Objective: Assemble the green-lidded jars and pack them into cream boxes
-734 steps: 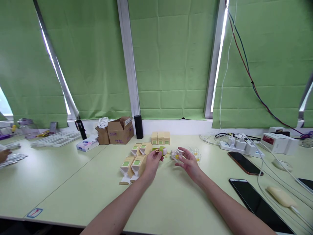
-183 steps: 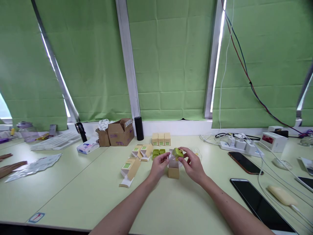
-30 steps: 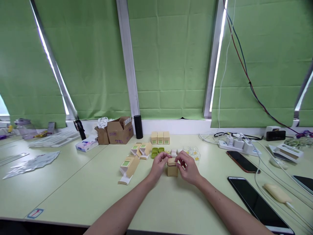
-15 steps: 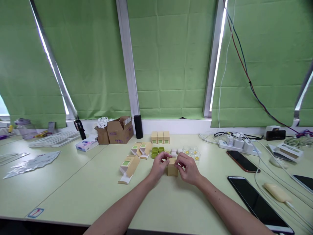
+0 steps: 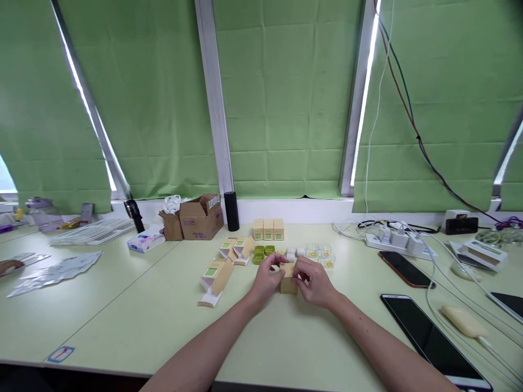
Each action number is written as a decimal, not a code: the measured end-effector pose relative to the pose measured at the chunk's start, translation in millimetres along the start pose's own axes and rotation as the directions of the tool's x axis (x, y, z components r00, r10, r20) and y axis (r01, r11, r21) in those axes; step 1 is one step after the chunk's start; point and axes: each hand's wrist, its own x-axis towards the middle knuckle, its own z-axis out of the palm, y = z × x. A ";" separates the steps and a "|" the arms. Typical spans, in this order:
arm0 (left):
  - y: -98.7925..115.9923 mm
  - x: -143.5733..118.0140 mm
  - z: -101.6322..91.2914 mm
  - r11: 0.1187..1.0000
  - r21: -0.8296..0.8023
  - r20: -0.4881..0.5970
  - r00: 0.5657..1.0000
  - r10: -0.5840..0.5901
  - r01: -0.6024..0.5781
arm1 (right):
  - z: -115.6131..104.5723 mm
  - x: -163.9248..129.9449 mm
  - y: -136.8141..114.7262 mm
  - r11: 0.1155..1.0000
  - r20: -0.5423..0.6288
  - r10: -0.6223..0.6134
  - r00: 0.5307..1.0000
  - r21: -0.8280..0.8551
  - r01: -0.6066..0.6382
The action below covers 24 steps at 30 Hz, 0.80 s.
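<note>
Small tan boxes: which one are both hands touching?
The box between the left hand and the right hand, fingers on it. The three back-row boxes and three open boxes farther left have no hand on them.

Office-like workroom; shared worktable
Behind the power strip, green window blinds; in front of it, smartphones; well left of it, an open cardboard carton; farthest left, a co-worker's hand.

1. The left hand and right hand are hiding upper corners of the small cardboard box.
2. The left edge is cutting off a co-worker's hand.
3. Lettering on the brown carton is showing too small to read.
</note>
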 end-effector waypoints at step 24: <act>-5.6 5.1 0.6 0.988 -0.143 -0.141 0.987 -0.072 0.052 | -17.7 3.8 2.4 0.953 0.126 0.168 0.978 -0.274 -0.128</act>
